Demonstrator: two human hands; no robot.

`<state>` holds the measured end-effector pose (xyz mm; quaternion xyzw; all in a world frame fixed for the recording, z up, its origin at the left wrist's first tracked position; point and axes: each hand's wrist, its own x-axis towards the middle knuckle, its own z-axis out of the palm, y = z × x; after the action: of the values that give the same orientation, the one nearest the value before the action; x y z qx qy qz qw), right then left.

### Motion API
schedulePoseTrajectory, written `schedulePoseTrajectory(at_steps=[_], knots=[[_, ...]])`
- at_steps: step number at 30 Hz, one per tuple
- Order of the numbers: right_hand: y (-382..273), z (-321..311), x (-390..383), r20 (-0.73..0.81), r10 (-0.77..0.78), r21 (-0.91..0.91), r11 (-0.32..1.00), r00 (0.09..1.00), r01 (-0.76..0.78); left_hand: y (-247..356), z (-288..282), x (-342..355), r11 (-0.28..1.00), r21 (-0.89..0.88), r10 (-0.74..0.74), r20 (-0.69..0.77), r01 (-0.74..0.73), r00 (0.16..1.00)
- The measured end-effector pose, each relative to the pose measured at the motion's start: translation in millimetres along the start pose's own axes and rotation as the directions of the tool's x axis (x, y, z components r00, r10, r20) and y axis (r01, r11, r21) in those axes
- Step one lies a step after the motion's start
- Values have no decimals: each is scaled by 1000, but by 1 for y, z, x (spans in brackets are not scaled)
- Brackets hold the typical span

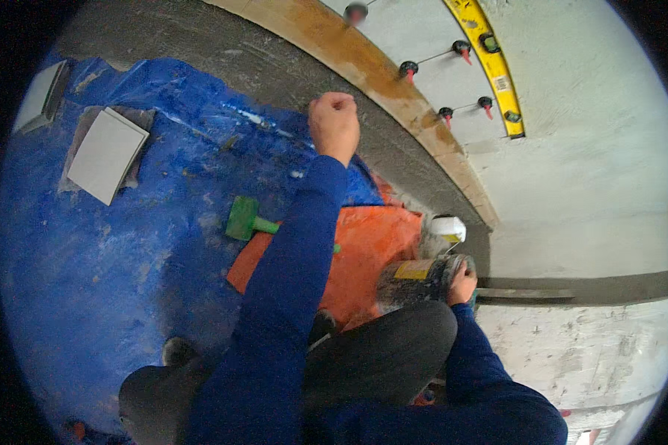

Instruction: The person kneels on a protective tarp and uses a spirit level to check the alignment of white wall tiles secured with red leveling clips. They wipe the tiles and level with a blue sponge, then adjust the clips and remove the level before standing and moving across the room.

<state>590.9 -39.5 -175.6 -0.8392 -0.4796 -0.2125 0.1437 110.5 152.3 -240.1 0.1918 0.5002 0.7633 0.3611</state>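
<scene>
My left hand (335, 127) is stretched out ahead above the grey strip of floor by the wall, its fingers curled closed. Whatever it may hold is hidden or too small to make out. On the right, my right hand (464, 285) grips the rim of a dark bucket (414, 280) with a yellow label. The bucket is tilted on its side near my knee, and its inside is not visible. A white bottle (448, 228) stands just beyond it. Under my left forearm lies a green mallet (243, 218), its handle partly covered by the sleeve.
Blue sheeting (193, 245) and an orange sheet (378, 237) cover the floor. White tiles (109, 154) lie stacked at the left. Along the wall, a wooden board (393, 89) runs below tiles carrying black-and-red levelling clips (408, 71). A yellow spirit level (497, 70) rests against the wall.
</scene>
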Motion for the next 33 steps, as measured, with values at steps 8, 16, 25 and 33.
schedulePoseTrajectory(at_steps=[8,16,25,33], knots=[[2,5,4,55,61,62,996,997,-65,-22,7,-36,987,156,37,47,-44,998],[11,5,6,95,15,75,997,995,-22,-19,0,-42,989,136,-73,100,59,992],[19,8,6,92,-167,-61,983,982,173,-32,-5,-46,952,294,64,68,-81,996],[-2,1,-2,17,59,14,998,998,-59,-9,-5,-31,998,6,-59,57,59,997]])
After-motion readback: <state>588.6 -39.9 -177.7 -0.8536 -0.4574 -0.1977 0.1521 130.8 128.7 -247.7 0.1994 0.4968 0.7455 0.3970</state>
